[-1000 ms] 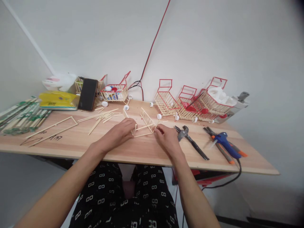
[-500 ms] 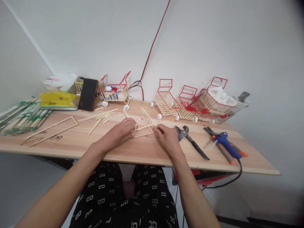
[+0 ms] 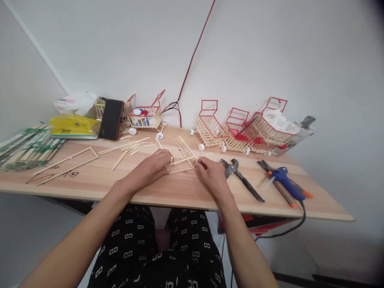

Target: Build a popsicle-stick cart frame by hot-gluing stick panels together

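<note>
A small frame of pale wooden sticks (image 3: 185, 154) stands on the wooden table (image 3: 180, 188) in front of me. My left hand (image 3: 151, 166) is closed on the frame's left end, fingers curled round its sticks. My right hand (image 3: 211, 173) pinches the frame's right corner with its fingertips. Both hands rest on the tabletop.
Black pliers (image 3: 240, 176), a blue glue gun (image 3: 285, 182) and orange-handled cutters lie to the right. Several red-and-wood stick carts (image 3: 240, 128) stand at the back. Loose sticks (image 3: 129, 146), a stick rectangle (image 3: 64, 164), a phone (image 3: 111, 119), chopstick packs (image 3: 27, 146) and a yellow packet (image 3: 73, 126) lie left.
</note>
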`<state>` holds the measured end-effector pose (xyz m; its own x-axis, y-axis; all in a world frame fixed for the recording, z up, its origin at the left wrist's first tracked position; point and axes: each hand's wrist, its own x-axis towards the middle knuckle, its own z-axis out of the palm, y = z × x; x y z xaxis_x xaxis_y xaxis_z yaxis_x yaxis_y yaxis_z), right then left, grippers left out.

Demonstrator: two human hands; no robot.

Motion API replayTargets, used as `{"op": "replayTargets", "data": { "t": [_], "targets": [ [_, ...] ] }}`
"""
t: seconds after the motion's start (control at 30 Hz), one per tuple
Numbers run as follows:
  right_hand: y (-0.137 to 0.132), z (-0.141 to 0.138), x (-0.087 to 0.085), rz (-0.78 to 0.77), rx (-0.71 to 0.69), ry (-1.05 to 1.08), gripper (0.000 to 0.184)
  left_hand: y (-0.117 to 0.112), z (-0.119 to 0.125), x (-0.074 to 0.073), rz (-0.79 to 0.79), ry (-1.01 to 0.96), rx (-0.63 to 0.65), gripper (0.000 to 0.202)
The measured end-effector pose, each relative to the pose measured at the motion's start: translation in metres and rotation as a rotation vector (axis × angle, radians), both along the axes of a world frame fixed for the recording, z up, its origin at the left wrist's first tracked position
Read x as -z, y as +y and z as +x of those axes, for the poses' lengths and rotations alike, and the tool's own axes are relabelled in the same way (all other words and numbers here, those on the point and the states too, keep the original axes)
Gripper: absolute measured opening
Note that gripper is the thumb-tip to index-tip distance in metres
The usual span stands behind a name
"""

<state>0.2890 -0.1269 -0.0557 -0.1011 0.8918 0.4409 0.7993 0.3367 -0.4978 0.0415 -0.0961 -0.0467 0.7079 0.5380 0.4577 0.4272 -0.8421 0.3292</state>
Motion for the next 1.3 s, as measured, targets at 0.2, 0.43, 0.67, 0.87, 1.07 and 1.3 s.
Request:
{"op": "replayTargets", "data": {
  "t": [0.2,0.43,0.67,0.87,1.07,1.3],
  "targets": [
    [-0.0007,-0.0001,0.0008,0.002,-0.009,0.013,0.020,-0.0024,0.0009,-0.0030,0.001,-0.019,0.000,0.014],
    [0.0000,0.0005,0.0006,0.000,-0.009,0.012,0.021,-0.0007,0.0004,-0.0012,-0.001,-0.008,0.001,0.016],
    [0.0001,0.0000,0.0018,-0.003,-0.006,0.015,0.020,-0.0011,0.0004,-0.0016,0.006,-0.009,0.002,0.017],
    [-0.0010,-0.0010,-0.0010,-0.010,-0.002,0.022,0.019,-0.0014,0.0004,-0.0018,-0.003,-0.009,-0.005,0.015],
    [-0.0010,-0.0007,-0.0017,-0.007,-0.003,0.010,0.020,-0.0008,0.0006,-0.0015,-0.011,-0.008,-0.007,0.015],
    [-0.0011,-0.0006,-0.0018,-0.007,-0.013,0.008,0.020,-0.0014,0.0005,-0.0026,-0.010,-0.017,0.003,0.015]
  ]
}}
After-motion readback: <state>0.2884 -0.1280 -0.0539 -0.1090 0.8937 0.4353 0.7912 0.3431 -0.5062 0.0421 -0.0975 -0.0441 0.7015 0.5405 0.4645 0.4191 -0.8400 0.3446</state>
